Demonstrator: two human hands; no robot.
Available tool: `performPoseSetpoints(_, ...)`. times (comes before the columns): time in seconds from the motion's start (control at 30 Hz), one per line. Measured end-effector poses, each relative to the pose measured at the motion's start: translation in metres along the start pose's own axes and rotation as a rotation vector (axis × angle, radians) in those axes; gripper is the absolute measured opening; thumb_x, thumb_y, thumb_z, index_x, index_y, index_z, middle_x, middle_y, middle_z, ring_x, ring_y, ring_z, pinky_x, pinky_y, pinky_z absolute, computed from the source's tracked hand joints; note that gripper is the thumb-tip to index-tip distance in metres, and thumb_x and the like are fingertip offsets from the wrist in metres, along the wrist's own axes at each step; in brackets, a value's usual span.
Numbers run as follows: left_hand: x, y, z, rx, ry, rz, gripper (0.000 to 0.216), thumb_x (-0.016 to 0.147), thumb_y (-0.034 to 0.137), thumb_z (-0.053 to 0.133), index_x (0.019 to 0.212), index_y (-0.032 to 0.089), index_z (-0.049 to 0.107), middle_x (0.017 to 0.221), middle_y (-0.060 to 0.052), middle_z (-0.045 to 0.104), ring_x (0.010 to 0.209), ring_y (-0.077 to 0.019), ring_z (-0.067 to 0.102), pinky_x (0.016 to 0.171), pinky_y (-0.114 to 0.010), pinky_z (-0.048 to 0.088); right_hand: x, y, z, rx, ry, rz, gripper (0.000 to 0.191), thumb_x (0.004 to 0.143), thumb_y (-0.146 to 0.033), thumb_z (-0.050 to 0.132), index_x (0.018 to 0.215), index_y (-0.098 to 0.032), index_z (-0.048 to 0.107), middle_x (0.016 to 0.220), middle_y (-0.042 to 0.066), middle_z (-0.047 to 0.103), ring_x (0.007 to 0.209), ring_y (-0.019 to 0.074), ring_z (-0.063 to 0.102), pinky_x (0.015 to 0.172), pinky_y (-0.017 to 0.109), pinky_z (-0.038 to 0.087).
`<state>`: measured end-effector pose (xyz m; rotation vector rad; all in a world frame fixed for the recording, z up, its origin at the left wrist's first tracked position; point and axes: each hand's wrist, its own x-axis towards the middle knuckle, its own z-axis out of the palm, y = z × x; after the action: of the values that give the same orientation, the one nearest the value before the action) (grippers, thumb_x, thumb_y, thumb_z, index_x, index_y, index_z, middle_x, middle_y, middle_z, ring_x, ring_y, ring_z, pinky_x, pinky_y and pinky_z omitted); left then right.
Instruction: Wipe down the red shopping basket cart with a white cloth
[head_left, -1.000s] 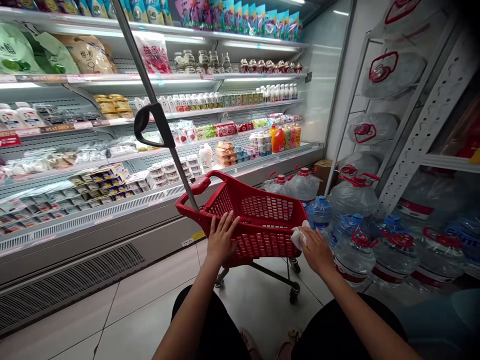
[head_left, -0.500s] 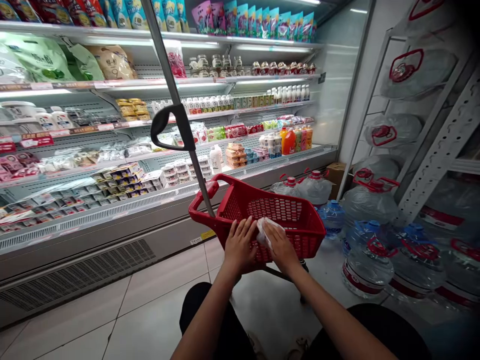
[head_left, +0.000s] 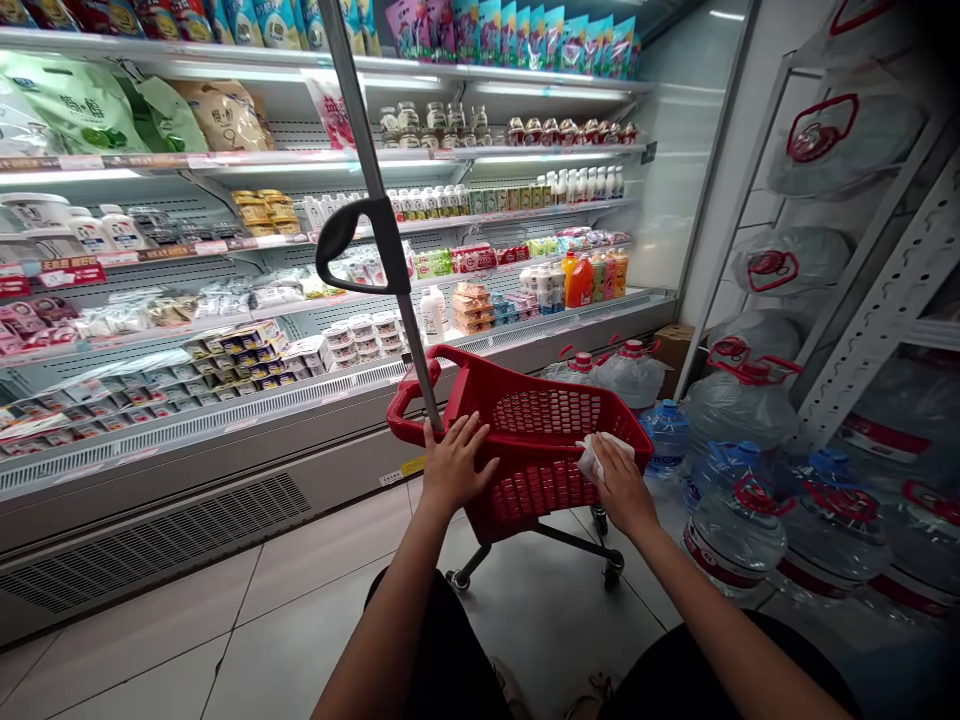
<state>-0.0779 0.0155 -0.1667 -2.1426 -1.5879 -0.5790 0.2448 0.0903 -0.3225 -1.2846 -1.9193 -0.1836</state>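
A red plastic shopping basket on wheels [head_left: 540, 420] stands on the tiled floor in front of me. Its grey pole with a black handle [head_left: 352, 235] rises from the near left corner. My left hand [head_left: 450, 465] lies flat on the basket's near rim, fingers spread, beside the pole's foot. My right hand [head_left: 619, 485] presses a crumpled white cloth [head_left: 596, 452] against the rim's right part, fingers closed over it. Nothing shows inside the basket.
A chilled display case [head_left: 225, 300] with dairy packs, bottles and bags runs along the left and back. Large water jugs with red caps [head_left: 739, 500] crowd the floor at right under a white metal rack [head_left: 877, 300]. A cardboard box [head_left: 671, 345] sits in the corner.
My right hand has slid the cloth from the middle of the near rim out to its right part. The left hand stays on the rim's left end.
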Motion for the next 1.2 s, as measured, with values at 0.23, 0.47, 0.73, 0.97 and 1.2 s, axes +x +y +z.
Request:
performPoseSetpoints(0.23,0.001,0.022,-0.005,0.016,-0.028,0.048,0.062,0.094,0.040,0.057,0.155,0.031,0.047,0.171,-0.007,0.029,0.153,-0.0366,0.035,0.122,-0.075,-0.005,0.032,-0.096,0.024,0.132,-0.044,-0.181,0.061,0.105,-0.020,0.028,0.166,-0.017,0.024,0.161,0.014,0.047,0.152,0.0275,0.038,0.124,0.054,0.033)
performPoseSetpoints(0.47,-0.007,0.026,-0.016,-0.020,-0.045,0.105,0.067,0.100,0.033,0.045,0.165,0.028,0.028,0.174,-0.005,0.020,0.160,-0.0304,0.022,0.128,-0.063,0.000,0.068,-0.217,0.037,0.293,-0.071,-0.296,0.067,0.105,-0.028,0.039,0.168,-0.023,0.017,0.168,0.008,0.038,0.157,0.0278,0.029,0.127,0.050,0.031)
performPoseSetpoints(0.73,-0.013,0.028,0.019,-0.009,0.013,0.064,0.069,0.108,0.042,0.038,0.169,0.029,0.008,0.171,-0.003,0.027,0.159,-0.0237,0.026,0.128,-0.056,-0.018,0.052,-0.126,0.019,0.212,-0.109,-0.273,0.068,0.099,-0.017,0.038,0.166,-0.021,0.027,0.159,0.008,0.051,0.146,0.0236,0.046,0.128,0.051,0.028)
performPoseSetpoints(0.97,-0.022,0.054,0.043,-0.050,0.003,0.139,0.074,0.107,0.044,0.043,0.169,0.027,0.007,0.172,-0.002,0.024,0.159,-0.0210,0.026,0.135,-0.045,0.003,0.034,-0.063,0.003,0.115,-0.125,-0.201,0.062,0.100,-0.017,0.035,0.162,-0.023,0.037,0.155,0.006,0.056,0.142,0.0224,0.051,0.126,0.050,0.029)
performPoseSetpoints(1.2,-0.016,0.031,0.034,0.010,0.054,0.060,0.068,0.107,0.039,0.043,0.168,0.022,0.018,0.168,-0.006,0.037,0.157,-0.0248,0.031,0.134,-0.050,0.009,0.040,-0.065,-0.006,0.111,-0.170,-0.087,0.061,0.104,-0.048,0.044,0.159,-0.022,0.043,0.152,0.009,0.058,0.140,0.0267,0.053,0.125,0.053,0.030)
